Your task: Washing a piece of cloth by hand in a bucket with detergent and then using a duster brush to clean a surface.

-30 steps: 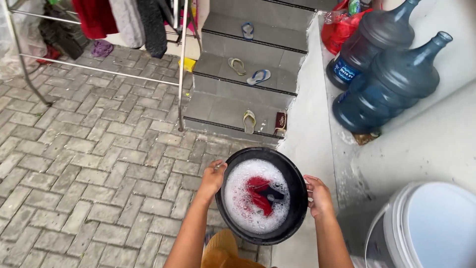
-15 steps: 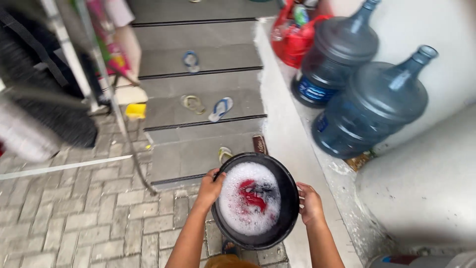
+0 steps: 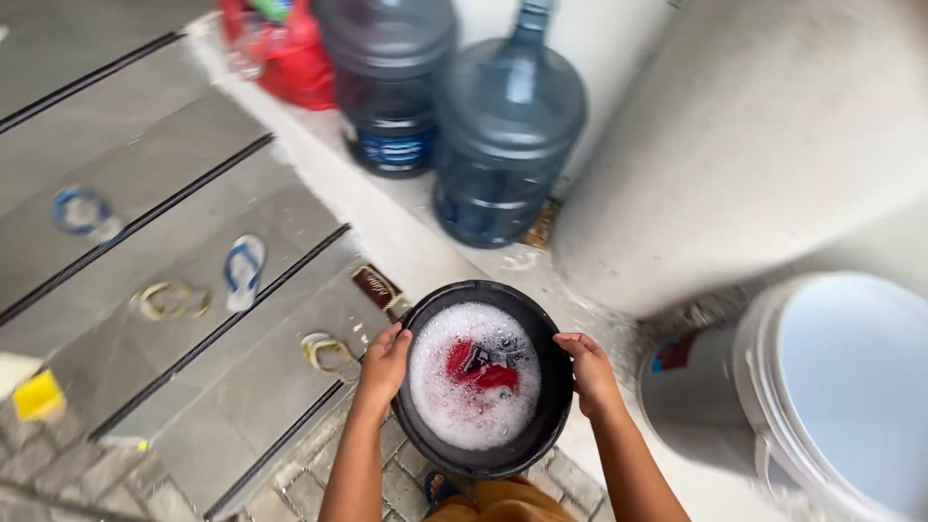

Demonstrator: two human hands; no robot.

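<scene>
Grey steps [image 3: 193, 319] fill the left side, with flip-flops [image 3: 242, 273] lying on them and a yellow sponge [image 3: 39, 396] near the bottom edge. Next comes the left hand [image 3: 385, 367], curled tight around the left rim of a black bowl [image 3: 541, 425]. Its fingers hook over the edge and the arm is stretched out straight. The bowl is held up in the air in front of the person, between both hands. It is full of white foam [image 3: 454, 406] with a red cloth [image 3: 478, 362] soaking in it. I think it is heavy with water, and the wet, soapy rim may be slippery, so the two sides of the rim are the best spots to hold. The right hand [image 3: 588, 372] grips the right rim the same way, its arm reaching out too. Behind stand two big blue water jugs [image 3: 507, 126] by a wall. A white bucket [image 3: 764, 387] sits on the far right.
</scene>
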